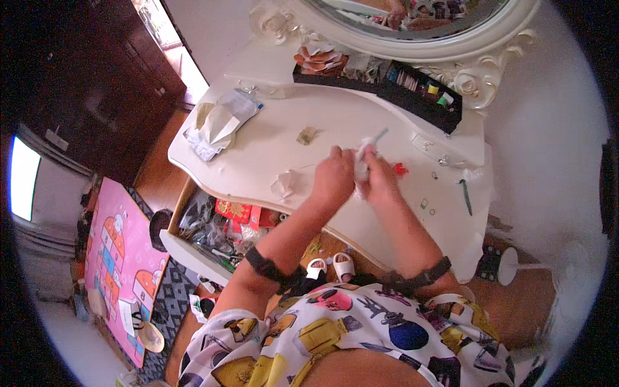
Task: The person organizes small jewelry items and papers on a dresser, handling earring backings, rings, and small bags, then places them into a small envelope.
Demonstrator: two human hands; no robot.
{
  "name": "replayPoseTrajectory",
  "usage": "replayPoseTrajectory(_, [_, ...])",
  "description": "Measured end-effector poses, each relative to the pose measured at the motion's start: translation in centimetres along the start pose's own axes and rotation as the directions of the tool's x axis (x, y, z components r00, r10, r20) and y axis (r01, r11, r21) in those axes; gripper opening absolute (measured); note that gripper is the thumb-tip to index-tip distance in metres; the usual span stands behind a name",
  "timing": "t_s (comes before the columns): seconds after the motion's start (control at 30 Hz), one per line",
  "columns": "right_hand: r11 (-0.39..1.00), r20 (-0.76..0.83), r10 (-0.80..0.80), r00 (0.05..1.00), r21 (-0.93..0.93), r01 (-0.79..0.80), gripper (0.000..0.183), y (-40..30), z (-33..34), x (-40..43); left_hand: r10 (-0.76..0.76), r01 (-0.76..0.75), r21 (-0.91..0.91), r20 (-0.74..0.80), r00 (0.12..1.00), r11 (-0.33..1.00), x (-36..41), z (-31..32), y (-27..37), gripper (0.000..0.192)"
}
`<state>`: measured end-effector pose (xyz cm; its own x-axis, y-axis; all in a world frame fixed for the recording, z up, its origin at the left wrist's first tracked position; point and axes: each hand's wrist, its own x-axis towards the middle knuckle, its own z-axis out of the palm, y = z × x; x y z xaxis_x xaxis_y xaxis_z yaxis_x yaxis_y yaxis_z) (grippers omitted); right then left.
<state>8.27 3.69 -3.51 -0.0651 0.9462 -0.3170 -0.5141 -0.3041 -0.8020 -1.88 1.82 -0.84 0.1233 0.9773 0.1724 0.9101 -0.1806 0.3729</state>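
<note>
Over the middle of a white dressing table, my left hand and my right hand meet around a crumpled white wad, which looks like tissue or thin plastic. Both hands grip it, and fingers cover much of it. A thin bluish-grey stick pokes out above my right hand; its lower end is hidden. Just right of that hand lies a small red object, too blurred to name. A small brownish packet rests beyond my left hand, and a crumpled white paper lies to its left.
An open drawer full of bags and red packets juts out at the front left. Plastic packets lie at the left. Black organizer trays stand below the oval mirror. A dark green pen lies at the right.
</note>
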Motion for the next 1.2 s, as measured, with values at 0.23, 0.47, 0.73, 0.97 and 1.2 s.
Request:
replayPoseTrajectory(0.23, [0.976,-0.078,-0.181,0.98,-0.133,0.17,0.035,-1.3,1.4,-0.8,0.079,-0.146,-0.446,-0.165,0.983,0.883,-2.6,-0.5,0.7,0.026])
replayPoseTrajectory(0.47, [0.953,-0.128,-0.282,0.951,0.075,0.293,0.034,-5.3,-1.7,2.0,0.145,-0.16,-0.454,-0.067,0.987,0.877,-4.4,-3.3,-0.9,0.007])
replayPoseTrajectory(0.73, [1.0,0.137,0.002,0.991,0.006,-0.003,0.033,-1.5,0.7,-3.3,-0.121,0.036,-0.739,-0.062,0.991,0.673,-4.8,-1.3,0.0,0.01])
replayPoseTrajectory(0.97, [0.913,0.351,0.275,0.895,-0.386,-0.129,0.029,-1.8,1.6,-5.2,-0.242,0.241,-0.939,0.181,0.953,0.247,-3.3,-3.3,-2.7,0.025])
replayPoseTrajectory(1.2, [0.84,0.462,0.489,0.74,-0.477,-0.258,0.03,-0.9,2.8,-5.7,-0.356,0.25,-0.968,0.233,0.905,0.002,-4.1,-3.3,-4.2,0.018])
